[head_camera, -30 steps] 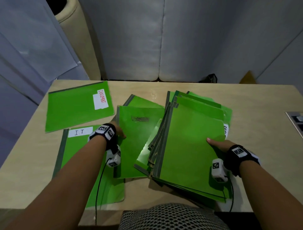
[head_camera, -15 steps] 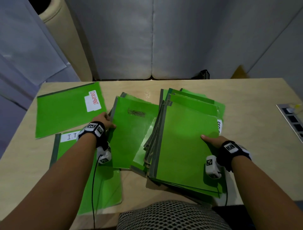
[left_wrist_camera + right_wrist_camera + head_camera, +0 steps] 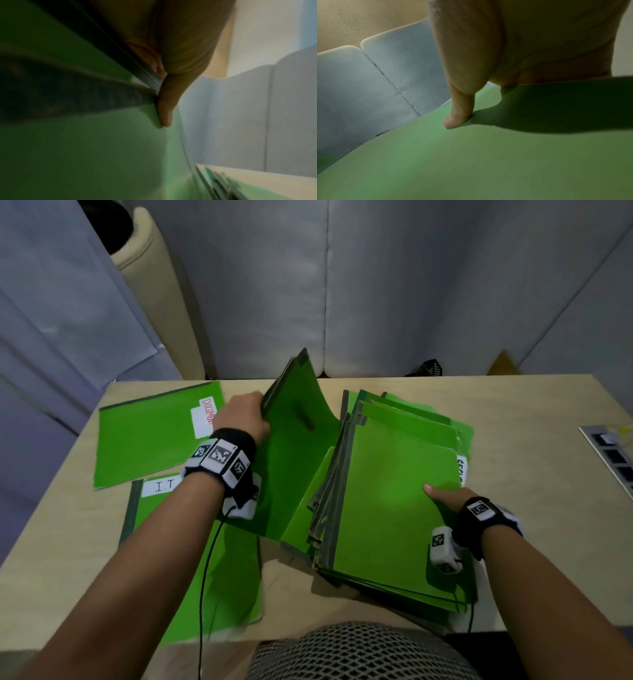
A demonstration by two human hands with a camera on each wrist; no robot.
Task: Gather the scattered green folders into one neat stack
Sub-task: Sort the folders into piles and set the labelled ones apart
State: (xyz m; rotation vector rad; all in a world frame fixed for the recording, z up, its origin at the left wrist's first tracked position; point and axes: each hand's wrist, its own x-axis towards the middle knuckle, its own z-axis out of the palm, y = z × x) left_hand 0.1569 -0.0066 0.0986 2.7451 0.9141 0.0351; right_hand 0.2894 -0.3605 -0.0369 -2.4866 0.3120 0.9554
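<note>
My left hand grips the left edge of a green folder and holds it raised and tilted toward the stack. In the left wrist view my thumb lies across that folder. To the right is an uneven stack of several green folders. My right hand holds its right edge, thumb pressed on the top folder, the other fingers hidden. A folder labelled DOCUMENT lies flat at the far left. Another labelled I.T lies under my left forearm.
The folders lie on a light wooden table. A socket panel is set into its right edge. A grey sofa back stands behind the table. A mesh chair back is at the near edge.
My left hand has lifted the middle folder off the table by its left edge and tipped it up toward the stack. The right hand stays on the stack.
</note>
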